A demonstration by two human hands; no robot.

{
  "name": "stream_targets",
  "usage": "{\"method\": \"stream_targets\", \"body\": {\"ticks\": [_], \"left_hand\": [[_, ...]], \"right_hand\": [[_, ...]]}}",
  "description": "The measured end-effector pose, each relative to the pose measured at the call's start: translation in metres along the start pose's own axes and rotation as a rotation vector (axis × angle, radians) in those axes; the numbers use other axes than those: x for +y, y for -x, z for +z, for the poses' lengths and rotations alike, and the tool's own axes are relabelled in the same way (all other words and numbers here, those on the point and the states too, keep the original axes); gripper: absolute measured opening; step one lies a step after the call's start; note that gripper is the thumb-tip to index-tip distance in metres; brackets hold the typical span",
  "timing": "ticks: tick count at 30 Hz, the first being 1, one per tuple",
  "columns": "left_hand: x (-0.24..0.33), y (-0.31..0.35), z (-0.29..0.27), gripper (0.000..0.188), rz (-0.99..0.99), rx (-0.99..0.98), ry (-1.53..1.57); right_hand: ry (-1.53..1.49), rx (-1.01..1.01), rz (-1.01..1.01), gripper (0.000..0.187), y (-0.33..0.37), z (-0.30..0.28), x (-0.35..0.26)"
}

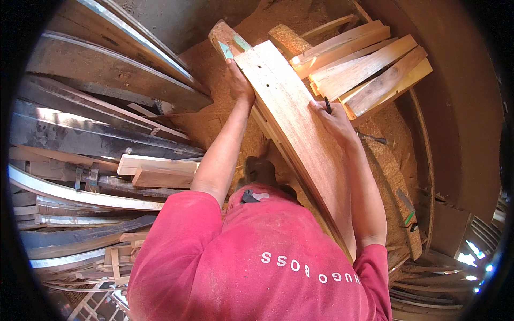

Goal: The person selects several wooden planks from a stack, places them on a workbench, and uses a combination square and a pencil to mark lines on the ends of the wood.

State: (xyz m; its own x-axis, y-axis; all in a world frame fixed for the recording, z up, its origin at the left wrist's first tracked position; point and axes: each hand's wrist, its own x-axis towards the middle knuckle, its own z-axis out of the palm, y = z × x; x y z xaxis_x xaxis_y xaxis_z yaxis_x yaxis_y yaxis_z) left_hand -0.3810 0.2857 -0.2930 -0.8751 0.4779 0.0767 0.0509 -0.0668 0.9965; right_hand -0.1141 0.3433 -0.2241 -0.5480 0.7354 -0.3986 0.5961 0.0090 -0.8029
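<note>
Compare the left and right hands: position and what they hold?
Position: the left hand is at the left edge of the long board, near its far end; the right hand is at the right edge, closer to the body.
Hold: the right hand has a slim black tool; the left hand shows no tool, just the board's edge.
Shared: both are bare and on the same board.
</note>
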Motion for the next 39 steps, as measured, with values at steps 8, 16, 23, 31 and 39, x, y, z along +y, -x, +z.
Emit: {"method": "stream_targets", "body": {"ticks": [8,16,23,31,39], "left_hand": [[-0.005,-0.005,0.001,0.040,0.218,-0.012,-0.151],[-0.088,-0.059,-0.029,0.033,0.133,-0.095,-0.365],[0.048,-0.006,-0.003,0.064,0.434,0.173,0.012],[0.179,0.336,0.037,0.054,0.559,-1.251,0.345],[0.190,0.610,-0.035,0.042,1.027,-2.464,0.485]], "right_hand": [[-0.026,0.028,0.009,0.048,0.001,-0.001,-0.005],[0.240,-0.024,-0.073,0.044,-0.007,0.005,0.000],[0.727,1.054,-0.574,0.014,0.189,0.009,-0.023],[0.164,1.307,0.085,0.025,0.512,0.138,0.117],[-0.287,1.351,1.120,0.040,0.669,0.348,0.268]]}}
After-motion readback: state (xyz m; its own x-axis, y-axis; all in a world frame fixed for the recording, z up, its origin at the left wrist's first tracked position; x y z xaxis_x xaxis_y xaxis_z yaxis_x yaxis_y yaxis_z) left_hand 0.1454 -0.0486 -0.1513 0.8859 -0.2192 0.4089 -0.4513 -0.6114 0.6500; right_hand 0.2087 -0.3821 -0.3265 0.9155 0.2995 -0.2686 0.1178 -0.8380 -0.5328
